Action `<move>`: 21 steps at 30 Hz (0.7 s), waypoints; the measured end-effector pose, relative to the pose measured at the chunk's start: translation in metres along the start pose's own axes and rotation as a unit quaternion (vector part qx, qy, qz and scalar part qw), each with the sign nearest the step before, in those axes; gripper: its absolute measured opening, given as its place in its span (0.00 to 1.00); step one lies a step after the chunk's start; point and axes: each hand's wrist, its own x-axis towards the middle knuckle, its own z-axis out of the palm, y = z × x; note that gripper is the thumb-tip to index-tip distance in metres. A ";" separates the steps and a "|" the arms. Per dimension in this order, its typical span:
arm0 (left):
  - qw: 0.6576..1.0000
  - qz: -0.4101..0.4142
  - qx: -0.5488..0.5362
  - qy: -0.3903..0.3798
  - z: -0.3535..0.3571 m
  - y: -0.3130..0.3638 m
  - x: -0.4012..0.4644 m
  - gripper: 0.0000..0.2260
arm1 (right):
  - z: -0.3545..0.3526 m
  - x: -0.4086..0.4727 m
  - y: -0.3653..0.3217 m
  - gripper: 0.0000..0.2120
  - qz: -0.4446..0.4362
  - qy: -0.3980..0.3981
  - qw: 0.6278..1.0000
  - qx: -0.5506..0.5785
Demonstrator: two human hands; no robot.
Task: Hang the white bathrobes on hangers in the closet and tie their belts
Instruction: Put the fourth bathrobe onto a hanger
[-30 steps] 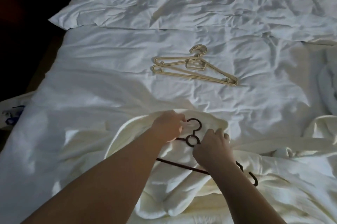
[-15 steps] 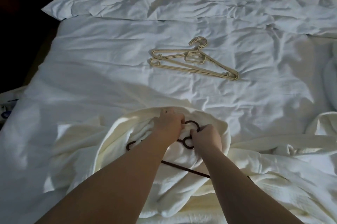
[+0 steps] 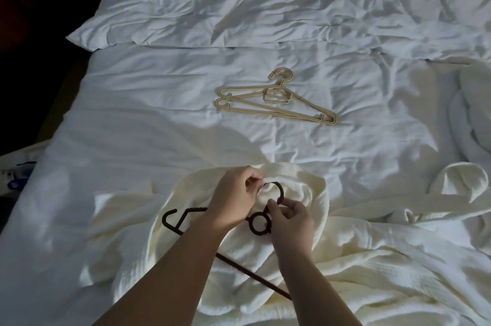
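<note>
The left hand (image 3: 235,197) is pinching the dark hanger's (image 3: 259,223) hook tip. The right hand (image 3: 291,215) is pinching the hook's neck. The hanger is lying on the white bathrobe (image 3: 305,259) at 6 o'clock on the bed (image 3: 159,113).

Cream bathrobe (image 3: 345,272) crumpled on bed, dark hanger (image 3: 259,223) atop its collar

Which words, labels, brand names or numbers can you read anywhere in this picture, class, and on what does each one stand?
None can be read.
Blue marks on a pale item at the bed's left edge: too small and dark to read.
Dark hanger, beige hangers, bathrobe: no lettering shows.
</note>
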 end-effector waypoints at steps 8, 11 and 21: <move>0.996 -0.051 -0.075 0.012 -0.010 0.028 -0.028 0.03 | 0.005 -0.018 -0.016 0.06 -0.084 -0.025 0.996 0.023; 0.994 -0.066 -0.078 0.034 -0.026 0.031 -0.032 0.05 | -0.003 -0.019 -0.024 0.06 -0.125 -0.053 0.991 -0.016; 0.964 -0.205 0.168 0.006 -0.121 -0.010 -0.020 0.33 | -0.048 -0.034 -0.065 0.08 -0.264 -0.051 0.963 0.011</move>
